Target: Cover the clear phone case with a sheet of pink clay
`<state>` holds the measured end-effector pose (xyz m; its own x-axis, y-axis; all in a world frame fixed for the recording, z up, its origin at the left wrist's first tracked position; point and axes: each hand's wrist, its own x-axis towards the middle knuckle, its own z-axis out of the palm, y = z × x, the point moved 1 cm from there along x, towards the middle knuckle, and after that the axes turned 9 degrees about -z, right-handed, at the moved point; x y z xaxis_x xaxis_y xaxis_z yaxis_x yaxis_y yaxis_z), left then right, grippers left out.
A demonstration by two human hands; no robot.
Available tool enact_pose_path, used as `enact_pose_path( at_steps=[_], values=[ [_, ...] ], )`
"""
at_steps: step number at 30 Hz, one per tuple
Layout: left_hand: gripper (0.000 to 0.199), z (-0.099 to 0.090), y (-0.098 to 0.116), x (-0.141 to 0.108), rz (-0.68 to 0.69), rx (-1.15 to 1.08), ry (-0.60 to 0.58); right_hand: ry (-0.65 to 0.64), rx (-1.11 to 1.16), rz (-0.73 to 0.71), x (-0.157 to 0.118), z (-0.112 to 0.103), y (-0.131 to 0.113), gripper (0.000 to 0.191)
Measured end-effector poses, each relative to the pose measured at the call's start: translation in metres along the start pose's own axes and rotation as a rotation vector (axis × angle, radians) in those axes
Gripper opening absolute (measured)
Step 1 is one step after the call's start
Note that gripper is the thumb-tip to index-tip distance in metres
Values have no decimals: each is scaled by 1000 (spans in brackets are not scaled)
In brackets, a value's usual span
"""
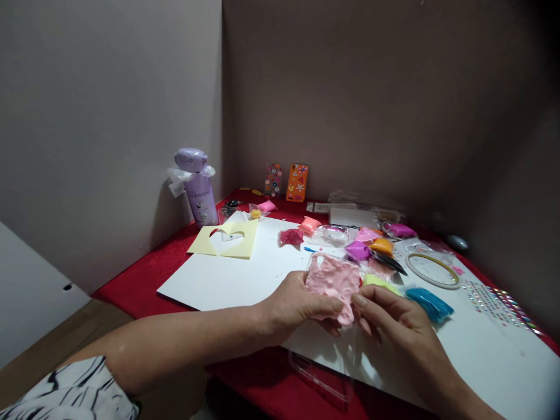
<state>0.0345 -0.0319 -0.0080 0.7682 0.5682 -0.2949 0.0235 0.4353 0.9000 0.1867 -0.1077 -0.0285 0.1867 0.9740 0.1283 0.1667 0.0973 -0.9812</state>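
A clear phone case (321, 379) is held up in front of me, tilted, its upper part covered with lumpy pink clay (335, 277). Round its left side closes my left hand (301, 306), thumb pressing on the lower part of the clay. My right hand (391, 321) pinches at the right edge of the case, thumb and fingertips by the clay's lower corner. A small lobe of clay hangs down between the two hands. The fingers behind the case are partly hidden. Just beyond my right hand lie a yellow-green clay packet (380, 284) and a blue clay packet (430, 304).
A white board (236, 280) covers much of the red cloth (144, 286). On it lie yellow paper with a heart cutout (199, 242), dark scissors (389, 262), a tape ring (431, 271) and gem stickers (494, 303). Behind stand a purple bottle (201, 198) and an orange decorated case (297, 182).
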Motion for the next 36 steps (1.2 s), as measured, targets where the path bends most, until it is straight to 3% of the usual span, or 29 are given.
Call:
enact_pose_path(
  at_steps=[12,36],
  values=[
    [38,-2,-2,4,13,-26,-30,-22,-49,-85,2,-7,4,33],
    [39,-2,-2,3,0,-15,-25,6,99,26,2,-4,10,34]
  ],
)
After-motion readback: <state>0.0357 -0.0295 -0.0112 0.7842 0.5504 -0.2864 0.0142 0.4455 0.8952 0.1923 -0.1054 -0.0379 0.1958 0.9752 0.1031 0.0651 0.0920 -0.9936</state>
